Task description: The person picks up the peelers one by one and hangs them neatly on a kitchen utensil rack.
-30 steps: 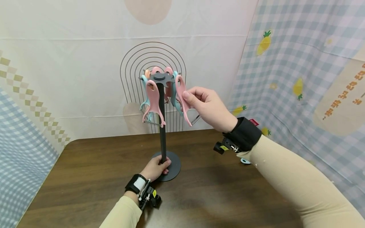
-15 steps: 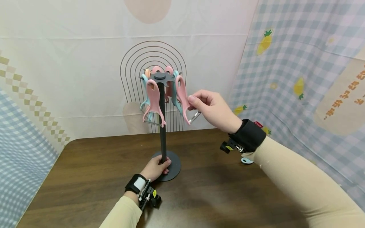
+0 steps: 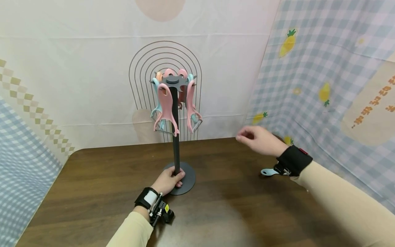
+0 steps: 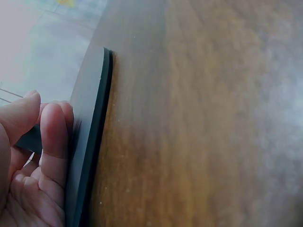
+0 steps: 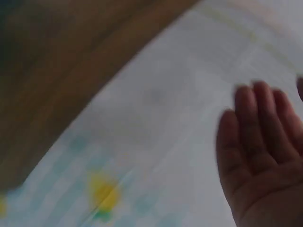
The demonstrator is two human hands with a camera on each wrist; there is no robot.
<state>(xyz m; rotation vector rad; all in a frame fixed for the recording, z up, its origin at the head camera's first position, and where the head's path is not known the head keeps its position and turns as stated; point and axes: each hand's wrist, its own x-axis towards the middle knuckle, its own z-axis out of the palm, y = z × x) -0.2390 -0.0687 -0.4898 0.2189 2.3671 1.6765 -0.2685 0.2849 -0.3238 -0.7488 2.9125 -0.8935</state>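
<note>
A dark grey stand with a round base (image 3: 189, 178) and an upright pole (image 3: 176, 147) carries several peelers on its top hooks. One pink peeler (image 3: 166, 104) hangs at the front; another pink peeler (image 3: 190, 101) hangs on the right side. Behind them are light blue, orange and more pink ones, partly hidden. My left hand (image 3: 167, 180) grips the foot of the pole, and the left wrist view has its fingers (image 4: 53, 132) close above the base. Away to the right, my right hand (image 3: 260, 140) is in the air over the table, fingers loosely bent, holding nothing.
On the brown wooden table (image 3: 117, 178) lies a light blue handle (image 3: 267, 172), partly hidden beneath the right wrist strap. A white patterned cloth (image 3: 92, 85) hangs behind the stand, and a blue checked cloth (image 3: 308, 85) closes off the right side.
My right hand has let go of the right-hand pink peeler and moved right and down. That peeler now hangs straighter on its hook. The left hand has kept its grip on the pole.
</note>
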